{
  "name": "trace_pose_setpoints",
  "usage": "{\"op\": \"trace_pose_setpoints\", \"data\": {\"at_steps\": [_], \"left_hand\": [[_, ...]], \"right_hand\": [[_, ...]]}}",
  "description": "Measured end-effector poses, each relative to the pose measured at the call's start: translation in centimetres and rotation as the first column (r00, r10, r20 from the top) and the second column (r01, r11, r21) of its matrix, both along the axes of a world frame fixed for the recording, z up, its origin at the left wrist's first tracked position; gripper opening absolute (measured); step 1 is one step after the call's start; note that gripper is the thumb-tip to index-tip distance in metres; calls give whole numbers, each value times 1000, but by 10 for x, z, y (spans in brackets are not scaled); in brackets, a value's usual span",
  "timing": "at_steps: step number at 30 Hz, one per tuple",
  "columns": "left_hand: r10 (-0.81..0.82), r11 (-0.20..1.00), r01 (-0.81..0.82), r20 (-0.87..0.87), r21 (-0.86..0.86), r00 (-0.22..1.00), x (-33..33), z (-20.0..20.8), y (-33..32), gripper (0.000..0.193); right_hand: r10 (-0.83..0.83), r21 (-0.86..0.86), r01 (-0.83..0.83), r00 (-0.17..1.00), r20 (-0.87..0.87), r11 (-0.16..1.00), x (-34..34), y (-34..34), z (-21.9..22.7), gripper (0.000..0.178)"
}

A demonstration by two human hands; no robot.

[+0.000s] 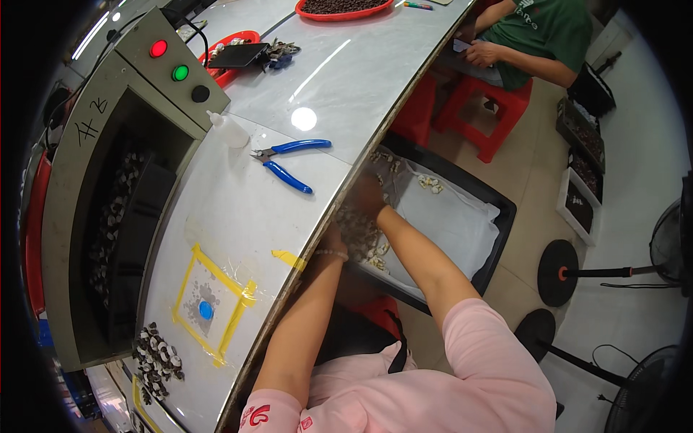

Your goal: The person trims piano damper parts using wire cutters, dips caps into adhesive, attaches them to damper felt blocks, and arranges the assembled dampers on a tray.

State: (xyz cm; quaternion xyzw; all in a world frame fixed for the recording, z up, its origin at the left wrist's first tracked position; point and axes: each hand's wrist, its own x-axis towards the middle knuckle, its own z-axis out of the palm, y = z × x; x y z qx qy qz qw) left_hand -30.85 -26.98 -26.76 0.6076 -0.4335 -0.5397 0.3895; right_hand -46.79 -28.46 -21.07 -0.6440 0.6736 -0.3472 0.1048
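Both my hands reach down past the table edge into a black tray [500, 238] lined with white sheeting [447, 224]. My right hand [367, 196] is smeared by motion over a heap of small pale and dark pieces [359, 225], so its fingers do not show. Close by at the heap's near side is my left hand [332, 242], partly hidden by the table edge; its fingers cannot be made out. More pale pieces [430, 184] lie loose on the liner. Whether either hand holds any of them is not visible.
On the table [289, 209] lie blue-handled nippers [285, 162], a white squeeze bottle [229, 130], a yellow-taped square [209, 310] and black-and-white pieces [157, 359]. A grey machine [72, 238] stands left. A person in green [538, 43] sits by red stools [484, 115]; fans [559, 273] stand right.
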Motion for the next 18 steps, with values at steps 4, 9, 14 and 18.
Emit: {"op": "trace_pose_setpoints", "data": {"at_steps": [4, 9, 14, 18], "left_hand": [[64, 995, -62, -16, 76, 998, -29, 22, 35, 52], [374, 855, -172, -354, 489, 857, -70, 138, 52, 49], [305, 922, -102, -536, 374, 787, -8, 31, 14, 42], [230, 921, 25, -594, 389, 771, -69, 86, 62, 35]], "right_hand": [[28, 134, -39, 996, 83, 990, 0, 18, 3, 43], [74, 355, -134, 982, 176, 925, -15, 42, 5, 44], [-1, 333, -296, 746, 665, 895, 34, 42, 33, 41], [-179, 224, 19, 669, 721, 974, 1, 86, 6, 31]]}}
